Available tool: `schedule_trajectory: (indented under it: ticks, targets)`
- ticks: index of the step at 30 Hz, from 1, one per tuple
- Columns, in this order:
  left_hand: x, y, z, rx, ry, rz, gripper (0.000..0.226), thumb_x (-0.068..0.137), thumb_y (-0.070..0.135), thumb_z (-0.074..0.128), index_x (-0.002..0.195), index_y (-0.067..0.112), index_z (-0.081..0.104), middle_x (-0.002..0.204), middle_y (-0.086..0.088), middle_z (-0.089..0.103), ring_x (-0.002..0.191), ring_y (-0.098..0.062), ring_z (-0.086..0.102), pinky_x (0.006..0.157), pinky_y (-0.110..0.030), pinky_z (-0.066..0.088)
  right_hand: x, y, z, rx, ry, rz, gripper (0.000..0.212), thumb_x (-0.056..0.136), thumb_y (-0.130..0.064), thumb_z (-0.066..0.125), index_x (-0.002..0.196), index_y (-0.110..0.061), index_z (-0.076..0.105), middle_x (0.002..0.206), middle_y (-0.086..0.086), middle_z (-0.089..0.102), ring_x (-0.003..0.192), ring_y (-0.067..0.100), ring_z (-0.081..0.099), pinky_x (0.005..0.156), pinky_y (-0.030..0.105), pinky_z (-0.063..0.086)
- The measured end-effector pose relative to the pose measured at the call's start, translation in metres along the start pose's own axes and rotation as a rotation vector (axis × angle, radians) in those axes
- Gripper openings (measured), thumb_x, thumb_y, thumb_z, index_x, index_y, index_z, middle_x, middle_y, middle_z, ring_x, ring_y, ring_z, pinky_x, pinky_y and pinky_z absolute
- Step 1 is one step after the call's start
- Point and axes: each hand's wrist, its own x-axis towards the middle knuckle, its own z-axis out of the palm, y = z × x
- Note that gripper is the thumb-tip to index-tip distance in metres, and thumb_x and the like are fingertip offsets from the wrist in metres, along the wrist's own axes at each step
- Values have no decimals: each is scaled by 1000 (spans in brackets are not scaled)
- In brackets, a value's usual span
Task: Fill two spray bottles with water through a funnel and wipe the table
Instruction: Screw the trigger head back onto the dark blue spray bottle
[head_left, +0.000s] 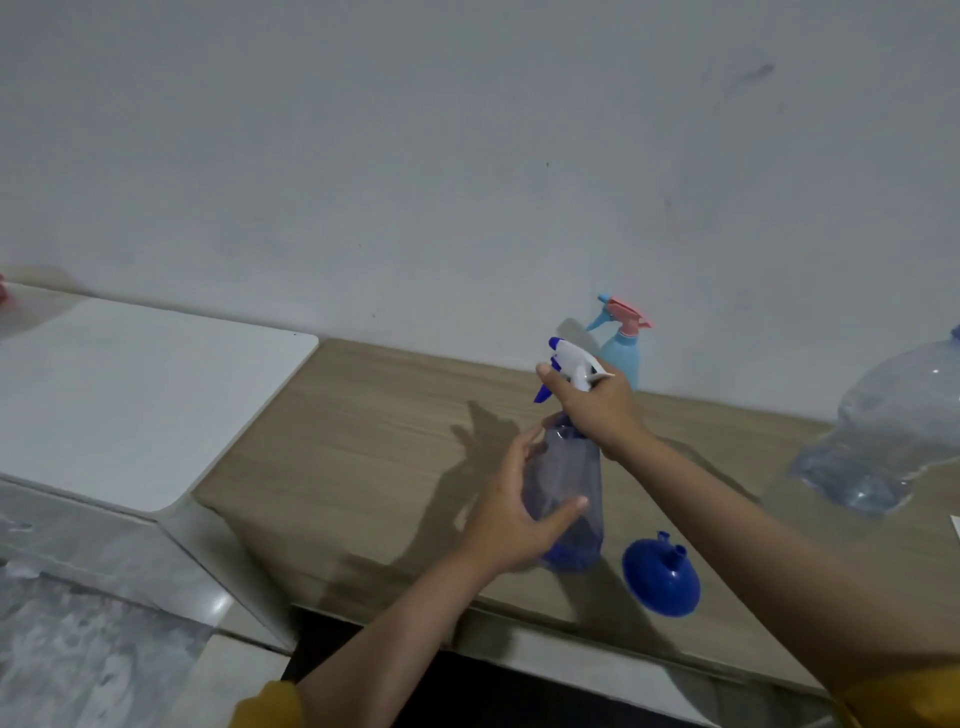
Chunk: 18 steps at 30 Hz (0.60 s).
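A clear bluish spray bottle stands on the wooden table. My left hand wraps around its body. My right hand grips its white and blue spray head at the neck. A blue funnel lies on its side on the table just right of the bottle. A second, light blue spray bottle with a pink trigger stands at the wall behind my right hand.
A large clear water jug sits at the right edge of the table. A white cabinet top adjoins the table on the left. The wall runs close behind. Grey floor shows at lower left.
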Motion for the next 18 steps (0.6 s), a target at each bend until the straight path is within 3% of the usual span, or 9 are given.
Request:
schedule_trajectory:
  ticks: [3,6,9,11,14,16,18]
  targets:
    - [20,4,-1,-28,28,14,79,75,33,76,140,32,31,140,15,43,127,2,42,102,-21,41,12,-11,10,101,163,-96,49,72,-51,75,111,-28,57,98,5,68,77,24,69,73,39,59]
    - [41,5,-6,-16,86,32,79,72,38,75,138,35,33,136,22,44,125,4,43,100,-20,43,27,-15,17,190,256,-143,44,74,-51,73,108,-33,51,92,7,66,69,25,70,64,42,60]
    - [65,2,-16,1,130,11,76,74,34,76,136,38,32,132,30,41,124,7,41,95,-15,40,50,-18,23,111,214,-265,21,87,-27,66,105,-22,57,84,-2,66,71,8,67,65,30,57]
    - [82,-3,-26,27,143,-8,77,74,33,78,134,40,30,132,30,40,124,6,40,91,-9,38,65,-23,24,64,149,-274,18,88,-20,65,105,-20,60,85,-8,66,71,-1,64,64,20,54]
    - [110,-13,-40,69,145,-48,81,74,26,79,138,33,29,131,19,42,118,1,42,78,3,36,93,-32,25,17,64,-272,18,84,-14,68,100,-18,61,83,-2,69,69,5,66,62,21,54]
    - [130,-21,-47,115,177,-70,75,76,20,78,134,31,31,129,12,46,114,-6,47,81,-2,40,113,-36,27,-69,19,-314,18,80,-11,69,94,-18,61,85,-1,69,73,12,67,63,24,54]
    - [152,-32,-52,174,219,-90,68,78,18,75,129,31,33,130,6,50,115,-14,52,89,-23,49,133,-38,32,-145,-34,-338,20,78,-6,70,91,-18,61,90,0,67,78,15,66,66,25,56]
